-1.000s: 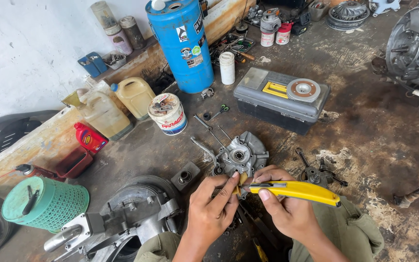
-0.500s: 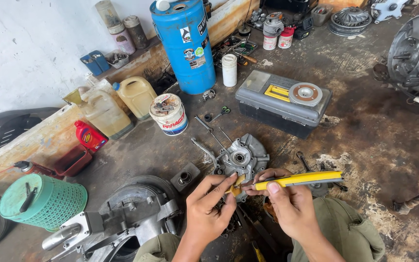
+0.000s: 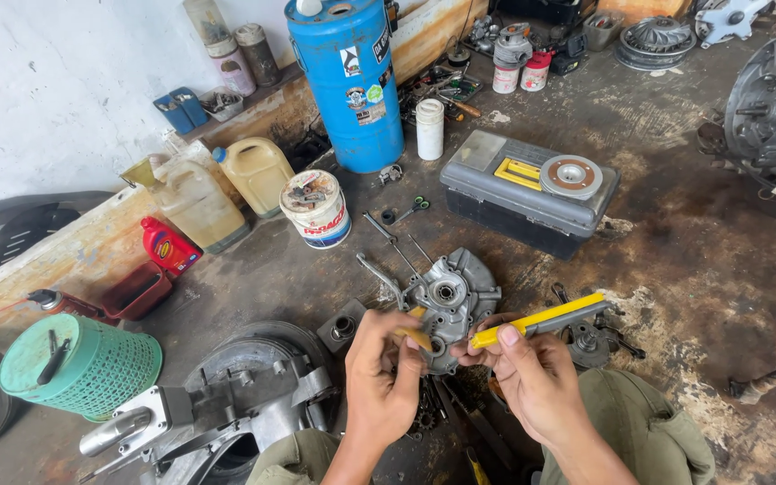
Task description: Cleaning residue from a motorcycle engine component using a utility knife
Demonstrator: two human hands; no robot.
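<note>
Blue drum (image 3: 349, 85) with stickers, white labelled tub (image 3: 316, 209) beside it, red bottle (image 3: 168, 245) left

Hands (image 3: 460, 377) hide the engine cover's (image 3: 455, 296) lower edge

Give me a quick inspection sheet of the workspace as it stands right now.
Surface: stained, oily concrete floor.
Job's things: grey engine cover on the floor; yellow-handled tool; small tan piece.
Clutter: blue drum, grey toolbox, paint tin, jerrycans, green basket, loose wrenches.
Hands: left hand pinches the tan piece; right hand holds the tool.
Cables: nothing seen.
Surroundings: white wall, engine casing near the knees.
</note>
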